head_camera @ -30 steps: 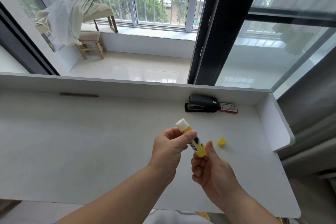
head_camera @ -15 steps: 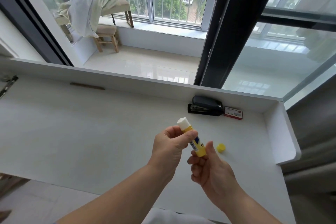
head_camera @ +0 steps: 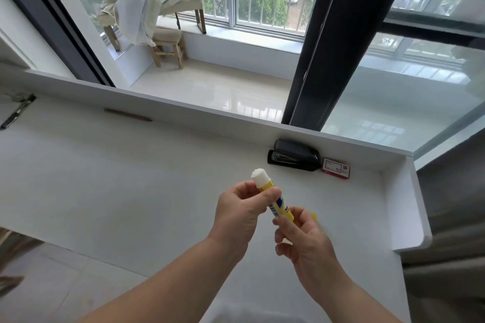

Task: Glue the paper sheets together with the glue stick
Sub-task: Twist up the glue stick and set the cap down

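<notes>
the uncapped glue stick [head_camera: 276,200] is held up above the white surface [head_camera: 110,181], tilted so its white glue tip points up and to the left and its yellow barrel slopes down to the right. the left hand [head_camera: 242,208] has fingers and thumb curled round the upper part of the barrel, just below the glue. the right hand [head_camera: 305,241] pinches the lower end of the barrel between thumb and fingertips. a sliver of the yellow cap [head_camera: 313,215] shows on the surface just behind the right hand. at the back of the surface, against the raised rim, a black stapler [head_camera: 295,155] lies with a small red and white staple box [head_camera: 336,168] just beside it on the right. a dark pen [head_camera: 18,111] lies at the far left edge. no paper sheets can be made out on the surface
</notes>
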